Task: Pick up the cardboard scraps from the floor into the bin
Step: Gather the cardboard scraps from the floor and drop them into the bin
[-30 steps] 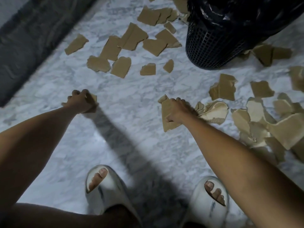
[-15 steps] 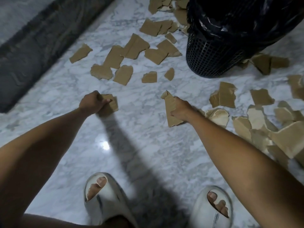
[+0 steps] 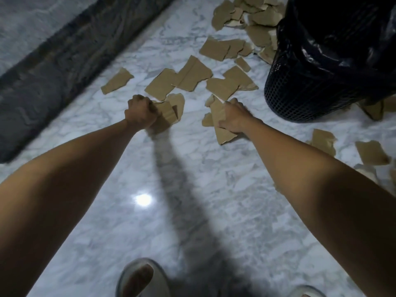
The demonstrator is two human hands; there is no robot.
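My left hand point(image 3: 140, 112) grips a folded brown cardboard scrap point(image 3: 167, 111) above the marble floor, just over more loose scraps point(image 3: 188, 77). My right hand point(image 3: 232, 117) grips a long torn cardboard scrap point(image 3: 221, 133) to the left of the bin. The black mesh bin point(image 3: 304, 91), lined with a black plastic bag point(image 3: 334, 33), stands at the upper right. Several scraps lie behind it point(image 3: 257, 18) and to its right point(image 3: 372, 152).
A dark grey rug point(image 3: 53, 61) runs diagonally along the upper left. My feet in white slippers point(image 3: 141, 279) show at the bottom edge. A lamp's bright reflection point(image 3: 143, 200) lies on the bare white marble floor between my arms.
Both hands moved forward with their scraps, toward the scatter of scraps left of the bin. The view shifted forward, so the bin appears nearer and my feet slid to the bottom edge.
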